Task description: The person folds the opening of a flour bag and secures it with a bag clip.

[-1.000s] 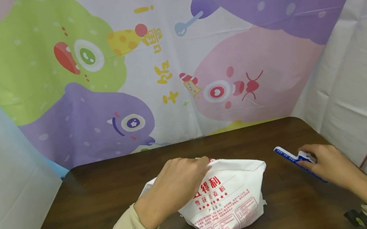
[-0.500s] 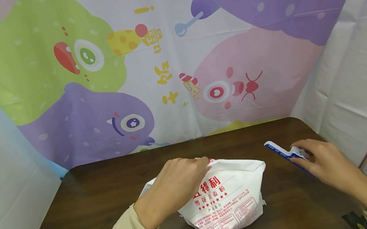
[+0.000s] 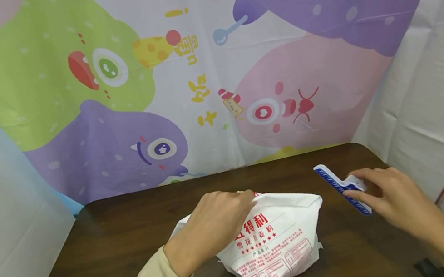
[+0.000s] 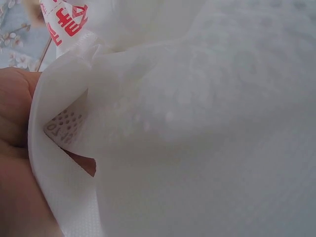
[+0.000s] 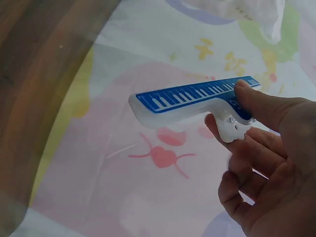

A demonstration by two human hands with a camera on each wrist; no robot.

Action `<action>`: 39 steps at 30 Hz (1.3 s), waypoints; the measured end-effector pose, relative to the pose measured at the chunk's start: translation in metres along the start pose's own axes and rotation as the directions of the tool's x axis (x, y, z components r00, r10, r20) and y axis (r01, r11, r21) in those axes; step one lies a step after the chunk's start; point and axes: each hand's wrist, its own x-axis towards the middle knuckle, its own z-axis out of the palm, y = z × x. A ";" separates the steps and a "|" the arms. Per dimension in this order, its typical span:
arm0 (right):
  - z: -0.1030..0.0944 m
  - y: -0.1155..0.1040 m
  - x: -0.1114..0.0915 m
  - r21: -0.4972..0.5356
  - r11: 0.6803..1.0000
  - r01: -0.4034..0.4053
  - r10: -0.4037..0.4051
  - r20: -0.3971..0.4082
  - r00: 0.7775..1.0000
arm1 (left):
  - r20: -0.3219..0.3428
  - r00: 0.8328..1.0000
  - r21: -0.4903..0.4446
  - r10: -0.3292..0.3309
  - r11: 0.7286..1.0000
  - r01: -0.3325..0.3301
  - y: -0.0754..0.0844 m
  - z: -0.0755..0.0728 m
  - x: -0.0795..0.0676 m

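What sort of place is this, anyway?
Probably a small, screened-off indoor work corner: a white sheet printed with colourful cartoon creatures hangs behind a dark brown, wood-grained table, and creased, plain white sheets flank it left and right.

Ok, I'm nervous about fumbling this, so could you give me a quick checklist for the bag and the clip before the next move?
1. White bag held: ok, the left hand grips its top edge.
2. Clip held: ok, pinched in the right hand.
3. Clip fastened on the bag: not ok, it is apart from it, off to the bag's right.
4. Clip opened: cannot tell, its mouth is not clearly shown.
5. Bag's top edge fully gathered: cannot tell, the left hand covers part of it.
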 end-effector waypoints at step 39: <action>-0.029 -0.072 0.054 0.181 0.853 0.489 -0.455 -0.196 0.868 | 0.011 1.000 0.010 0.003 1.000 -0.003 0.000 0.000 -0.001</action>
